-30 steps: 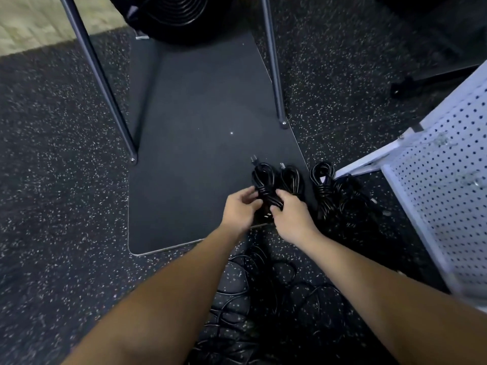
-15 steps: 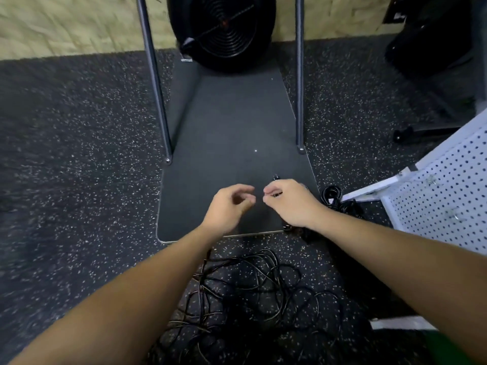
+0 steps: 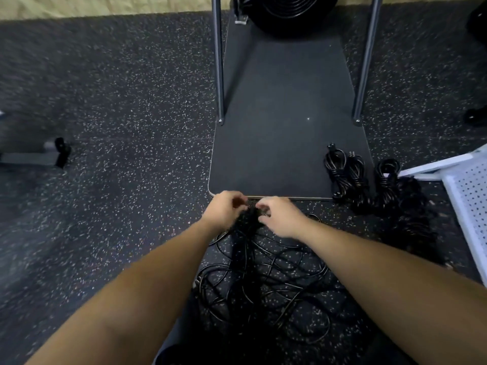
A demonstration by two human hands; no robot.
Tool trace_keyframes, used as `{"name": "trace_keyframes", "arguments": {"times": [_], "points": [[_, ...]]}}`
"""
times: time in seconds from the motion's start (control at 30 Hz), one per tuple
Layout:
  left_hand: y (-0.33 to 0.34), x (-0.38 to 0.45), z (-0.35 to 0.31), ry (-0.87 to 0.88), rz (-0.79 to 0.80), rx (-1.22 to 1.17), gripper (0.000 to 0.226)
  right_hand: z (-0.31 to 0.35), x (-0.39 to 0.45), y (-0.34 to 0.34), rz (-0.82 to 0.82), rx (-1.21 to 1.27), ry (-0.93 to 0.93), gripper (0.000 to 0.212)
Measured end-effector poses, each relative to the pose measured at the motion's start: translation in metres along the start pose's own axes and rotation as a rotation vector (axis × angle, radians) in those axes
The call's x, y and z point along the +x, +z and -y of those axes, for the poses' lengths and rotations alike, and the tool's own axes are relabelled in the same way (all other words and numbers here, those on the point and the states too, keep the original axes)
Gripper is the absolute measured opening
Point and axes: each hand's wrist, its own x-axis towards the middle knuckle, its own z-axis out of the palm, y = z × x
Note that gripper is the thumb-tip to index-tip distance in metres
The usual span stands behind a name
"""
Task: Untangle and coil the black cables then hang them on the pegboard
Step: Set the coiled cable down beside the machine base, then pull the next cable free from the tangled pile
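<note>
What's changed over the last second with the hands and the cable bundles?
Both hands let go of the coiled bundle on the mat and pulled back to the tangled cables on the floor. The left hand and right hand now pinch strands there. The other coiled bundles and pegboard stayed put.

there are no words, numbers, labels or signs to read anywhere here, not near the fingers and not farther away.
</note>
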Motion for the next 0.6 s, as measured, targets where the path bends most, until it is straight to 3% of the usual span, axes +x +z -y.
{"name": "trace_keyframes", "arguments": {"times": [0.13,0.23,0.3,0.4,0.47,0.53,0.6], "points": [[0.036,-0.015,0.026,-0.129,0.098,0.101,0.025,-0.028,0.017,0.042,0.010,-0.133,0.051,0.053],[0.052,-0.016,0.030,-0.121,0.032,0.101,0.043,-0.041,0.034,0.049,0.015,-0.195,0.122,0.066],[0.056,-0.009,0.034,-0.132,-0.004,0.096,0.051,-0.052,0.044,0.055,0.015,-0.206,0.150,0.060],[0.057,0.001,0.043,-0.140,0.011,0.134,0.054,-0.065,0.050,0.063,0.022,-0.119,0.147,0.027],[0.054,0.005,0.046,-0.121,0.012,0.181,0.043,-0.069,0.049,0.063,0.078,-0.023,0.122,0.008],[0.047,0.006,0.042,-0.103,0.002,0.266,0.023,-0.065,0.046,0.050,0.121,-0.010,0.066,0.008],[0.033,0.007,0.035,-0.102,-0.009,0.293,0.009,-0.056,0.043,0.026,0.064,0.009,0.027,0.011]]}}
